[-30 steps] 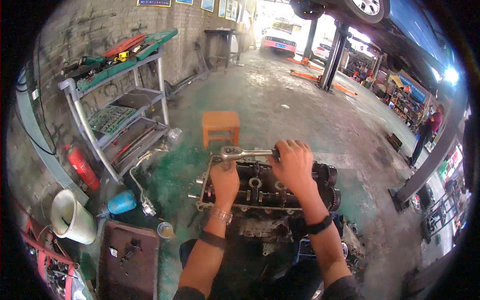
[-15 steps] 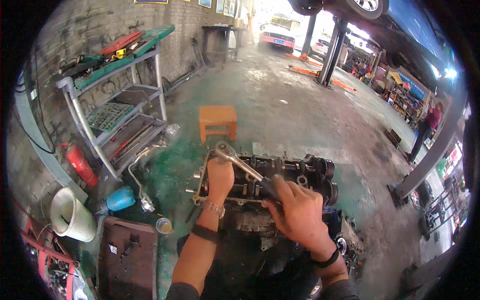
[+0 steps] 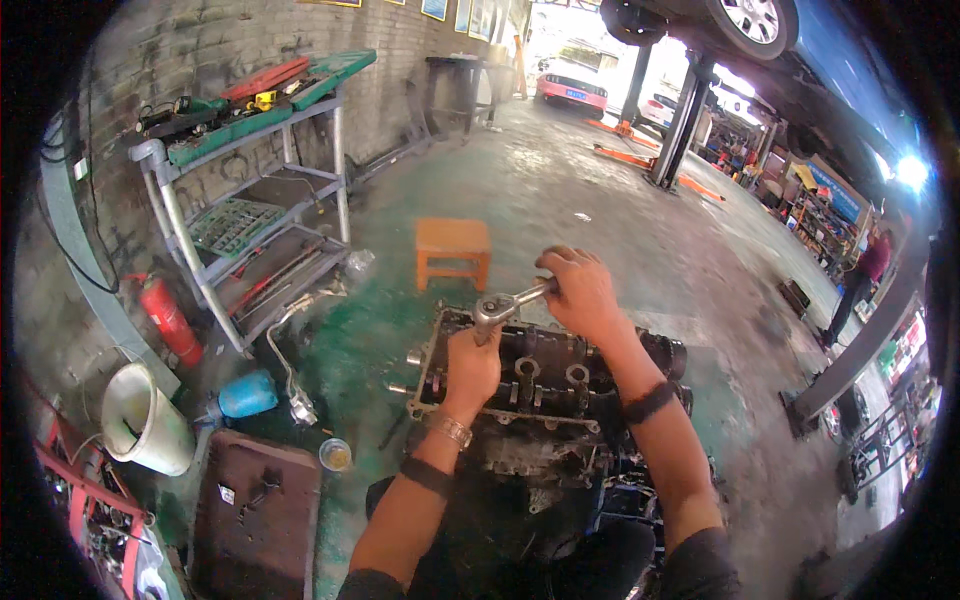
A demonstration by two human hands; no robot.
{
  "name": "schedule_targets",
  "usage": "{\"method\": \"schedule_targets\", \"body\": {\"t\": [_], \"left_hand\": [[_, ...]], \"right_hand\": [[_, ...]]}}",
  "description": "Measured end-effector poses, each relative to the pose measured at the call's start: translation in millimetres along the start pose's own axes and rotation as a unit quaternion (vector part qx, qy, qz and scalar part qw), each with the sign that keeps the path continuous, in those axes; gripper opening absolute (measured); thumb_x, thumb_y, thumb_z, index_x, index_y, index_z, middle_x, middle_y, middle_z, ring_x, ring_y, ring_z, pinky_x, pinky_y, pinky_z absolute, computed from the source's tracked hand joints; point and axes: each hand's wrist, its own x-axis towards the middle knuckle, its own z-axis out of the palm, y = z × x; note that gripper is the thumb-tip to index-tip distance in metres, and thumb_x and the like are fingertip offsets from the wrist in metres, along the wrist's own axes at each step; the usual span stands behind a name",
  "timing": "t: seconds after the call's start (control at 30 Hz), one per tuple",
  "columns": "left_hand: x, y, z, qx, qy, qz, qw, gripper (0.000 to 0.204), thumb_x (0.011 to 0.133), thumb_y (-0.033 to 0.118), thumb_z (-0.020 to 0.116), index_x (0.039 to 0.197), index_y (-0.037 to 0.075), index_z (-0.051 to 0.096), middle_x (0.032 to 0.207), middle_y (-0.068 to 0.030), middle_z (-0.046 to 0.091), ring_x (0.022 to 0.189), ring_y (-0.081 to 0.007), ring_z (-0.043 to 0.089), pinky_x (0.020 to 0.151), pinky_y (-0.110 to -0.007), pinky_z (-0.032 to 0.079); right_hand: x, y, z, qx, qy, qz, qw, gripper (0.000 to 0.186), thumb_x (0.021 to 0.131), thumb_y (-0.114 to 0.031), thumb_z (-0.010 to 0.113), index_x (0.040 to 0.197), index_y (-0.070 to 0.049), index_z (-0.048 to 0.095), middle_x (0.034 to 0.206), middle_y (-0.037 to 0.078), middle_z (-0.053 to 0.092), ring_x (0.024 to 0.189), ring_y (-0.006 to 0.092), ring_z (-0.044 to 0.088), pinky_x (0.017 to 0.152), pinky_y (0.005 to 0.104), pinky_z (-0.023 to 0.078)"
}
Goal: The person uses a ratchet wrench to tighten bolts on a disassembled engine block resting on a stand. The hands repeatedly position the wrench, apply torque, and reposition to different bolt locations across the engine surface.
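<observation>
A shiny metal ratchet wrench (image 3: 527, 296) lies level above a dark, oily engine cylinder head (image 3: 550, 372) with exposed shafts and gears. Closed just below the ratchet's round head, my left hand (image 3: 472, 374) wraps round the part under it, most of which the fingers hide. My right hand (image 3: 584, 294) grips the far end of the handle with curled fingers, covering the grip. The cylinder head rests low in front of me, and whether the tool's lower end sits on a bolt is hidden behind my left hand.
An orange stool (image 3: 453, 250) stands just beyond the engine. At left are a tool cart (image 3: 205, 270), a fire extinguisher (image 3: 168, 318), a white bucket (image 3: 150, 425), a brown tray (image 3: 300, 510) and a small cup (image 3: 336, 455). A lift post (image 3: 685, 125) and raised car stand at right.
My right hand has swung the ratchet handle forward, away from me. The handle pointed toward me at right before. My left hand stays at the ratchet head; the whole view has shifted slightly.
</observation>
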Motion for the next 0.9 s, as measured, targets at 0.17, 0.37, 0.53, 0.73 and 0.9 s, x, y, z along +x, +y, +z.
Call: {"method": "schedule_targets", "body": {"t": [0.17,0.37,0.53,0.73,0.9], "left_hand": [[-2.5,2.6,1.4,0.006,0.022,-0.013,1.000,0.042,0.096,0.020,0.058,0.066,-0.007,0.047,0.054,-0.0148,0.040,0.055,-0.0182,0.031,0.052,-0.040,0.032],[-0.8,0.1,1.5,0.012,0.025,-0.002,1.000,0.043,0.096,0.020,0.058,0.065,-0.006,0.044,0.054,-0.0153,0.039,0.053,-0.0216,0.030,0.051,-0.040,0.030],[2.4,-5.8,-2.4,0.039,0.029,0.009,0.999,0.054,0.097,0.044,0.055,0.069,-0.002,0.054,0.057,-0.0081,0.050,0.054,-0.0194,0.045,0.053,-0.041,0.037],[-0.5,-14.1,1.0,0.054,0.060,-0.025,0.996,0.050,0.097,0.044,0.056,0.074,-0.001,0.057,0.058,-0.0075,0.051,0.053,-0.0182,0.045,0.051,-0.040,0.037],[3.8,-20.2,5.5,-0.005,0.073,-0.012,0.997,0.047,0.097,0.039,0.058,0.071,0.000,0.056,0.058,-0.0067,0.053,0.050,-0.0194,0.047,0.051,-0.039,0.039]], "right_hand": [[52.4,-3.6,48.1,0.035,0.061,-0.103,0.992,0.025,0.076,-0.019,0.073,0.095,-0.005,0.065,0.103,0.011,0.066,0.102,0.0337,0.060,0.088,0.0415,0.048],[75.3,-16.4,71.2,0.122,0.071,-0.154,0.978,0.026,0.077,-0.026,0.074,0.076,-0.004,0.060,0.088,0.012,0.064,0.090,0.0325,0.060,0.081,0.0418,0.048],[60.9,-6.4,54.9,0.069,0.001,-0.052,0.996,0.034,0.076,-0.029,0.074,0.062,-0.005,0.055,0.069,0.012,0.057,0.074,0.0333,0.056,0.070,0.0426,0.045],[54.5,-2.9,48.5,-0.005,-0.042,-0.024,0.999,0.022,0.075,-0.031,0.073,0.074,-0.009,0.068,0.085,0.010,0.066,0.091,0.0317,0.061,0.086,0.0415,0.046],[30.8,-2.3,39.8,-0.040,0.065,0.010,0.997,0.027,0.075,-0.025,0.072,0.061,-0.006,0.057,0.067,0.011,0.059,0.075,0.0334,0.059,0.072,0.0435,0.045]]}}
